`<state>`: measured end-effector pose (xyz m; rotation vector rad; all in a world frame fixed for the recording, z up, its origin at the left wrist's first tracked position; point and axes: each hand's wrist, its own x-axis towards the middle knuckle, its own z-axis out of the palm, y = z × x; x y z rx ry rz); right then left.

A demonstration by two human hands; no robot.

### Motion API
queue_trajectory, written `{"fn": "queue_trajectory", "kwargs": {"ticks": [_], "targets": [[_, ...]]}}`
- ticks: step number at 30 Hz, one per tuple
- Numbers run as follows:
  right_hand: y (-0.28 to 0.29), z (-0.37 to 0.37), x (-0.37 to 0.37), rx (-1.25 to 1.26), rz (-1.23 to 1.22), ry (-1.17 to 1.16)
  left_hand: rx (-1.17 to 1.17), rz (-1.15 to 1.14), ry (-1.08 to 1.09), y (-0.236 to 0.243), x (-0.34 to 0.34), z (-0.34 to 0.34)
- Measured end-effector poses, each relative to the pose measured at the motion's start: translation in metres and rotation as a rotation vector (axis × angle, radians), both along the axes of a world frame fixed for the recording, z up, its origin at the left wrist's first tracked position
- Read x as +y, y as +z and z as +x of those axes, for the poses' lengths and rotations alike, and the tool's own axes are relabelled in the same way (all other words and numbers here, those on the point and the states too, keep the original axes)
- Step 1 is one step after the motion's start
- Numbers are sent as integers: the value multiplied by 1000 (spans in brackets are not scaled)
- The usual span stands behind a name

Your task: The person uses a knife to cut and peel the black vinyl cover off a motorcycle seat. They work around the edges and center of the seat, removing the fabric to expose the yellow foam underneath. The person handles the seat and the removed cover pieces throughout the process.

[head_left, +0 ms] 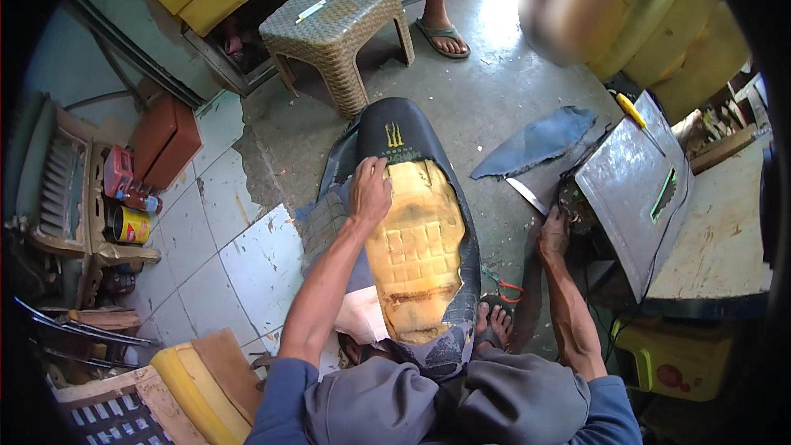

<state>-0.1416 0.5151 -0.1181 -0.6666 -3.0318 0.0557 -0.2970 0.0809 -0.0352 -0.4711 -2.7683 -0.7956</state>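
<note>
One long motorcycle seat (416, 239), its bare yellow foam (418, 227) framed by a textured black cover (400, 125), stretching forward from between the knees; support beneath hidden. Probably light for its length, foam soft and apt to crumble, torn cover edge pliable; best steadied by the covered sides or rounded far end. Left hand (371, 192) pinched on the cover's edge beside the foam; right hand (554, 232), well apart, closed around the handle end of a silver-bladed knife (527, 196). Just beyond the blade, a blue leaf-shaped fabric piece (535, 142); past the seat, a brown woven-pattern plastic stool (338, 21).
</note>
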Motion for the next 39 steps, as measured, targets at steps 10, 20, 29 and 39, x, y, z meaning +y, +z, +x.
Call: {"fn": "queue_trajectory", "kwargs": {"ticks": [10,20,29,39], "targets": [[48,37,-32,-44,-210,166,219,-434,-248,-41,-8,-61],[144,-16,-202,228,-840,285,317,-136,-176,-27,-1,-64],[106,-61,-275,121,-688,423,158,112,57,-38,16,-71],[91,-132,-304,126,-630,449,-154,1234,600,-79,-17,-96]]}}
